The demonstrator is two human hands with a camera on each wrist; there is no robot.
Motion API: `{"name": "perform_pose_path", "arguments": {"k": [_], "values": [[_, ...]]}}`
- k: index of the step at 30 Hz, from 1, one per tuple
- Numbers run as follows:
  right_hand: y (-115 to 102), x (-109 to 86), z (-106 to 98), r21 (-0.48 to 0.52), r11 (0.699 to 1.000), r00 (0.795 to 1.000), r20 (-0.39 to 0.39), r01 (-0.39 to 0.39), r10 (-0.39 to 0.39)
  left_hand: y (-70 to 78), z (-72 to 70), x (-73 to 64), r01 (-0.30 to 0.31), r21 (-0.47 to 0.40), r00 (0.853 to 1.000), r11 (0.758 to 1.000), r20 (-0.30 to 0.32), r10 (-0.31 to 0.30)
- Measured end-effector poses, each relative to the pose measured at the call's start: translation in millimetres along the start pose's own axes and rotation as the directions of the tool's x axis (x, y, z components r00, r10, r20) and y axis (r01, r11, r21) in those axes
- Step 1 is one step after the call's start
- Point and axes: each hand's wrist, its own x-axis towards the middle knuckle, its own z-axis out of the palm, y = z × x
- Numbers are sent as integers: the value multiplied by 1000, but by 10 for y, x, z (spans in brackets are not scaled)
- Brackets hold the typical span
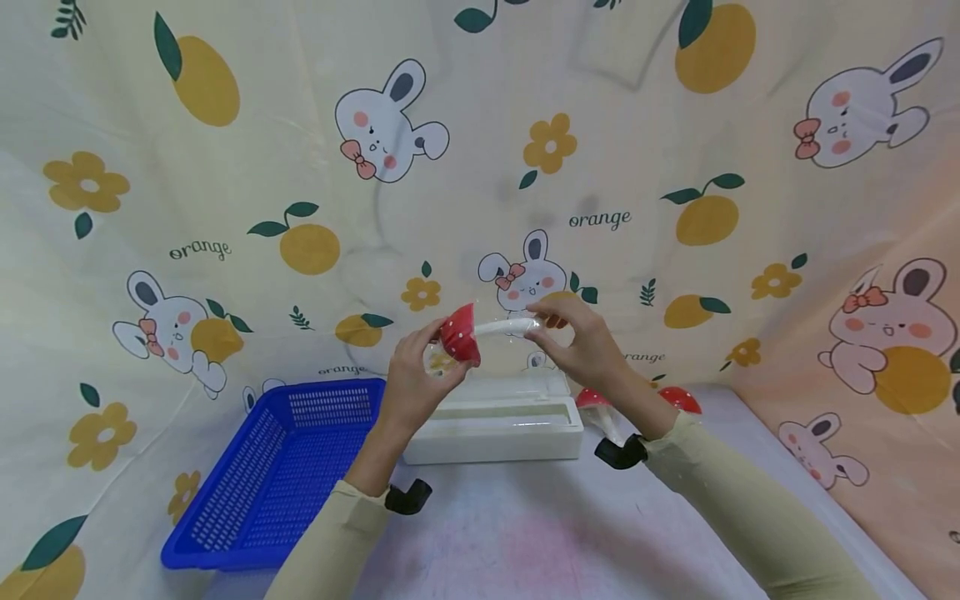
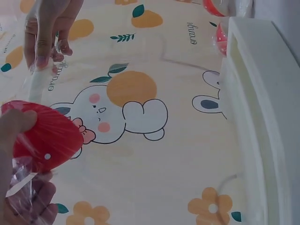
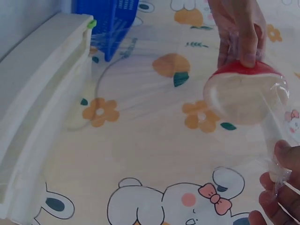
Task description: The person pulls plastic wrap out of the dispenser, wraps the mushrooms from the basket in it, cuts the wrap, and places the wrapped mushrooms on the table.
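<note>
A toy mushroom with a white-dotted red cap point(image 1: 460, 335) and a white stem point(image 1: 502, 326) is held sideways in the air, its cap to the left. My left hand point(image 1: 418, 365) grips the cap, with the thumb pressed on its red surface in the left wrist view. Clear plastic film point(image 2: 22, 180) bunches under those fingers. The right hand point(image 1: 583, 342) pinches the far end of the stem. Crinkled film point(image 3: 282, 174) shows at its fingertips. Below the mushroom stands a long white film-dispenser box point(image 1: 491, 446), a slot running along its top.
A blue plastic basket point(image 1: 300, 475) sits on the table left of the box. More red-capped mushrooms, one point(image 1: 592, 399) beside the box and another point(image 1: 681, 400) farther right, lie behind my right forearm. A patterned cloth point(image 1: 480, 150) hangs behind the table.
</note>
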Motion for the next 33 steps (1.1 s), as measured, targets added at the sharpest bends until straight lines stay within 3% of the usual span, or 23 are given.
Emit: {"name": "perform_pose_path", "arguments": {"k": [9, 18, 29, 33], "values": [[-83, -286, 4, -40, 998, 997, 50, -50, 52, -2, -62, -297, 53, -5, 993, 999, 103, -52], [-159, -622, 67, -12, 998, 995, 71, -67, 68, -1, -77, -632, 88, -22, 986, 996, 141, -84], [-202, -1040, 140, 36, 981, 974, 135, -189, 183, -78, 13, -1013, 173, -39, 966, 984, 204, -161], [-175, -1189, 187, 71, 975, 968, 155, -209, 196, -108, 43, -1151, 204, -32, 952, 978, 240, -191]]}}
